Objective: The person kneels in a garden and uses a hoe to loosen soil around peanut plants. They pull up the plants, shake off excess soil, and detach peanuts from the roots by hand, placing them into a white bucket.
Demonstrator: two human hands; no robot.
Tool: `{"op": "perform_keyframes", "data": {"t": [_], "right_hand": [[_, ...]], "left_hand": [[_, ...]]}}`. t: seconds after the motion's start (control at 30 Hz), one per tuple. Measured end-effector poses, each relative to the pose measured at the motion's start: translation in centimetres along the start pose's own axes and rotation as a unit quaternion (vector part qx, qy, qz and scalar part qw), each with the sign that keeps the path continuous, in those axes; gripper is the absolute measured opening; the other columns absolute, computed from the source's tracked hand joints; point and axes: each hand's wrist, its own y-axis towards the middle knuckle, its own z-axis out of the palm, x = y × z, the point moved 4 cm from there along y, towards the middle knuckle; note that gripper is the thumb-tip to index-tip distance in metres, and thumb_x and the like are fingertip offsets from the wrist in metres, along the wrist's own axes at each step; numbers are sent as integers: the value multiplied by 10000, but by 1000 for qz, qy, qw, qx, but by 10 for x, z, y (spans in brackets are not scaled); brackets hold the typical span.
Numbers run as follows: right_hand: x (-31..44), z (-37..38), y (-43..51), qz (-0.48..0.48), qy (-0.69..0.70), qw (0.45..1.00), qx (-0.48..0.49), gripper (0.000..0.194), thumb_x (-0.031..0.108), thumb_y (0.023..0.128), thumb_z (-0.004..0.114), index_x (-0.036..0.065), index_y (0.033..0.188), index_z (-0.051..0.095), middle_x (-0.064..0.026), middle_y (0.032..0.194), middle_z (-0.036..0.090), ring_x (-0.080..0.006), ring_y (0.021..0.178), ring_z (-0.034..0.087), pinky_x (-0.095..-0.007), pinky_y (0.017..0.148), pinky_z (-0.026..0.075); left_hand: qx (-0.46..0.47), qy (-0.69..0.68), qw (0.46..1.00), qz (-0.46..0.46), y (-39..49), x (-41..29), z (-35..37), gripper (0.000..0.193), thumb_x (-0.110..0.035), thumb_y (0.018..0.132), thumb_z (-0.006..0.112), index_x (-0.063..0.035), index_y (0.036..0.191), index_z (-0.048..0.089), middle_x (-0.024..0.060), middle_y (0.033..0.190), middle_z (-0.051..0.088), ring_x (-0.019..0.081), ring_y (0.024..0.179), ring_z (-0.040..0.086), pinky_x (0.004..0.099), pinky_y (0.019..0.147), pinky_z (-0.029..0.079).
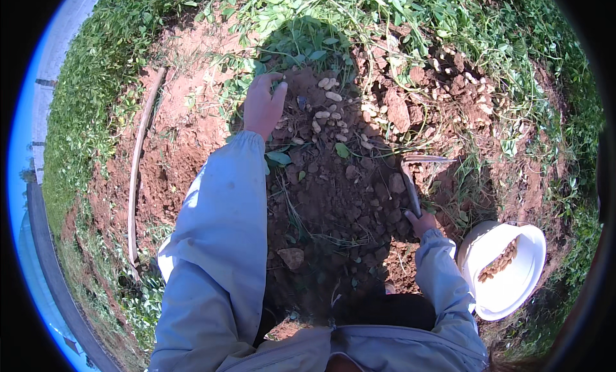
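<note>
My left hand reaches over the soil beside the green plants, fingers curled and apart; a small bit of something shows at the fingertips, too small to make out. Peanuts in their shells lie on the dark soil just right of it. My right hand grips the handle of a small hand tool, whose metal tines point to the right over the soil. A white plastic bucket stands tilted right of my right hand, with peanuts inside.
A long wooden pole lies on the soil at the left. More peanuts and clods are scattered at the upper right. Leafy plants border the dug soil at the top and both sides. A stone or clod lies nearer me.
</note>
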Motion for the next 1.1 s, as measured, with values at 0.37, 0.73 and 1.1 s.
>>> {"op": "perform_keyframes", "data": {"t": [0.37, 0.73, 1.1], "right_hand": [[3, -3, 4, -7, -25, 999, -26, 491, 486, 735, 681, 10, 845, 637, -146, 637, 608, -271, 582, 608, -396, 593, 469], [4, -5, 3, -12, -28, 999, -27, 520, 514, 712, 682, 15, 853, 647, -168, 664, 618, -328, 626, 613, -424, 620, 466], [6, -10, 0, 6, -8, 1000, -4, 560, 563, 712, 656, 13, 818, 636, -188, 703, 622, -364, 679, 606, -436, 655, 464]], "left_hand": [[403, 27, 901, -158, 82, 33, 81, 507, -459, 777, 610, -42, 1065, 632, 110, 987, 648, 232, 864, 609, 321, 765, 454], [168, 132, 977, 27, -68, -28, 27, 481, -386, 790, 624, -65, 1143, 561, 129, 1043, 577, 316, 969, 572, 383, 800, 469], [384, 114, 874, 276, 3, -132, 72, 332, -351, 840, 561, -85, 1027, 628, 95, 1000, 610, 253, 968, 578, 410, 879, 425]]}}
